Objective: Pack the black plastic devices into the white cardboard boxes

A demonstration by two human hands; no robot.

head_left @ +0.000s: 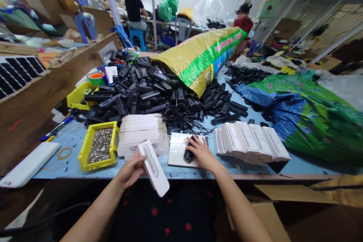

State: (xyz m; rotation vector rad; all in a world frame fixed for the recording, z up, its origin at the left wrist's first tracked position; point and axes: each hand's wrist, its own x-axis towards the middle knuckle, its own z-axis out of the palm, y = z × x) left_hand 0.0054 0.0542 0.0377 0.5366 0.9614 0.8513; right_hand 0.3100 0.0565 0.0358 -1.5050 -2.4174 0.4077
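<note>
My left hand (132, 169) is closed round a long white box (154, 168) with an outline printed on its face, held tilted over the table's front edge. On a white board (176, 150), a black plastic device (190, 152) lies under the fingers of my right hand (200, 152), which grip it from above. Left of the board stands a stack of flat white cartons (143, 132). White printed boxes (251, 140) lean in a row to the right. Behind the board is a tangle of thin black pieces (181, 119).
A yellow bin (81, 159) of small metal parts stands at the left. Many black devices (136, 87) are heaped behind, beneath a yellow-green sack (195, 56). A green and blue bag (317, 117) covers the right side. People sit in the background.
</note>
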